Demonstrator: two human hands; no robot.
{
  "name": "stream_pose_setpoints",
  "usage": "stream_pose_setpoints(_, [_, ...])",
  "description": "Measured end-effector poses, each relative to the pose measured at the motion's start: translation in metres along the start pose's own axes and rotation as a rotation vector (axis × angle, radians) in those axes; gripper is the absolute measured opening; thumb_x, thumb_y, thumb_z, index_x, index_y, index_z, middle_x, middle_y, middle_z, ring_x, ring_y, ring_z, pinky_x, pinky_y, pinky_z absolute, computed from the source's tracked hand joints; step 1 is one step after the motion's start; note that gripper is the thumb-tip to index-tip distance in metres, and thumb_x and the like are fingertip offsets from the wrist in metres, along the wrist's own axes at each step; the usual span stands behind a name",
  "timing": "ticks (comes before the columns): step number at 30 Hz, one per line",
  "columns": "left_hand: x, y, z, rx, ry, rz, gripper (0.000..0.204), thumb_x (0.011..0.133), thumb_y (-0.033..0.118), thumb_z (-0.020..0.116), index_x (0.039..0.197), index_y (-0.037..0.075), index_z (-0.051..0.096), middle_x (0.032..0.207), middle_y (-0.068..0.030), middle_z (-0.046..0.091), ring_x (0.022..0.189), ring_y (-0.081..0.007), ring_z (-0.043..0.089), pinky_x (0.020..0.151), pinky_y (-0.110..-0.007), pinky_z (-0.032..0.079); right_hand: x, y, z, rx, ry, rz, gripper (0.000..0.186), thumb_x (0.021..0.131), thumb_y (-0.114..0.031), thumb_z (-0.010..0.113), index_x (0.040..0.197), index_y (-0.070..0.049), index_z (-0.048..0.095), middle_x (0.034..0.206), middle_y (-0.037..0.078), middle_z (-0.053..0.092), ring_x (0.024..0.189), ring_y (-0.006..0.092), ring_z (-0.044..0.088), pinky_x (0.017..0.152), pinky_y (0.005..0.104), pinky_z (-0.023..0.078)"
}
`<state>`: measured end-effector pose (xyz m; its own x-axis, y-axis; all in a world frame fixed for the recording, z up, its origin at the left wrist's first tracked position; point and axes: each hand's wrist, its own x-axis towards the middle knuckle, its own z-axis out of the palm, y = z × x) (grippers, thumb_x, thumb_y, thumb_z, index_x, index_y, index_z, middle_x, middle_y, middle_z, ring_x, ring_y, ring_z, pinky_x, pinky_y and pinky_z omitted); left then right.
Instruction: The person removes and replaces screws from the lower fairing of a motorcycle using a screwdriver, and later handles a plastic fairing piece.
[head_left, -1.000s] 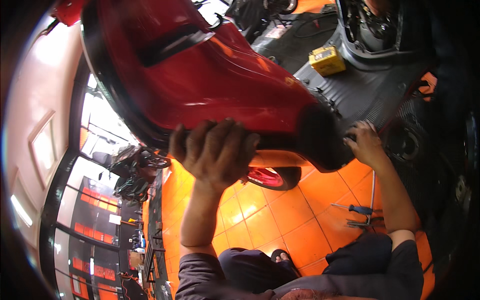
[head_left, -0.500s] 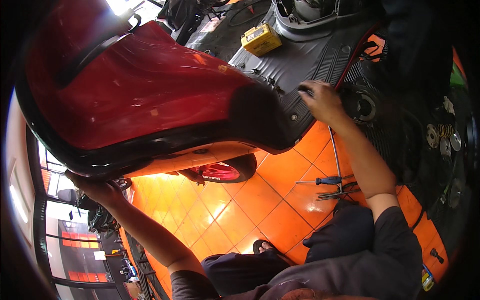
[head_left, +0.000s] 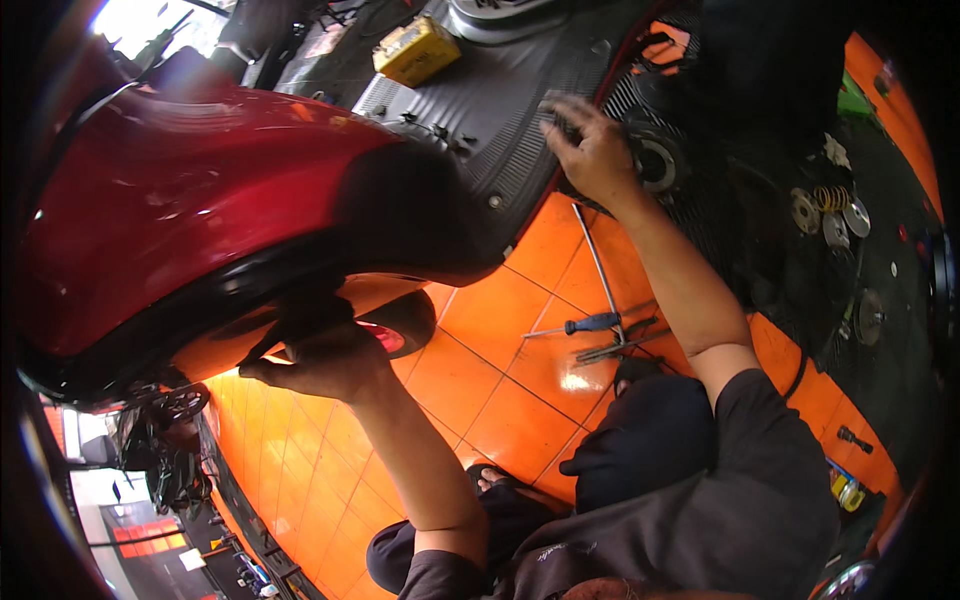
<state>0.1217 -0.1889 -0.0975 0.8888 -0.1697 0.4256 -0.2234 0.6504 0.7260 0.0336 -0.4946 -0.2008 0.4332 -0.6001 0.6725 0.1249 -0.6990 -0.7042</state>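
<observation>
A large glossy red scooter body panel (head_left: pixel 220 190) with a black lower edge fills the left side. My left hand (head_left: pixel 330 360) is at the underside of that edge, its fingers stretched apart and in shadow. Whether they touch the panel is unclear. Farther right, my right hand (head_left: pixel 595 155) hovers over the side of the black ribbed footboard (head_left: pixel 500 125), its fingers curled and smeared by motion. Something small and dark seems to be between them; I cannot make it out. A yellow box-shaped battery (head_left: pixel 417 50) rests on the footboard, with small dark connectors (head_left: pixel 430 128) nearby.
A blue-handled screwdriver (head_left: pixel 592 323) and other long tools lie on the orange tiled floor (head_left: pixel 470 400). A yellow coil spring (head_left: pixel 832 198) and metal discs (head_left: pixel 857 217) lie on the dark mat at right. The scooter's wheel (head_left: pixel 410 325) shows below the panel.
My left hand has moved right along the panel's lower edge. The view has shifted, so the scooter appears farther left. My right hand stays over the footboard's side.
</observation>
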Motion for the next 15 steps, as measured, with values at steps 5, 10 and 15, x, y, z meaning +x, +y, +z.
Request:
stream_pose_setpoints(5, [-0.019,0.003,0.034,0.073,0.218,-0.034,0.081,0.090,0.072,0.027,0.131,0.005,0.048,0.113,-0.0119,0.061,0.103,-0.0231,0.058,0.092,-0.035,0.043,-0.050,0.040,-0.036,-0.157,0.263,0.022,0.028,0.089,-0.018,0.064,0.110,0.001,0.062,0.116,0.016,0.062,0.105,0.0303,0.060,0.087,0.0374,0.047])
stream_pose_setpoints(10, [-0.021,-0.004,-0.012,0.135,0.071,-0.037,0.068,0.095,0.063,0.031,0.126,0.006,0.051,0.110,-0.0098,0.061,0.105,-0.0220,0.056,0.094,-0.034,0.041,-0.218,0.042,-0.041,-0.278,-0.722,0.342,0.055,0.085,-0.037,0.067,0.126,-0.002,0.053,0.125,0.020,0.054,0.122,0.0332,0.048,0.105,0.0446,0.036])
stream_pose_setpoints(15, [-0.046,-0.056,-0.019,0.261,0.169,-0.112,0.049,0.100,0.049,0.037,0.123,0.007,0.047,0.093,-0.0055,0.058,0.084,-0.0162,0.056,0.074,-0.028,0.045,-0.290,0.026,-0.033,-0.534,-0.945,0.092,0.050,0.086,-0.038,0.064,0.125,-0.009,0.055,0.121,0.013,0.057,0.128,0.0251,0.041,0.107,0.0513,0.028])
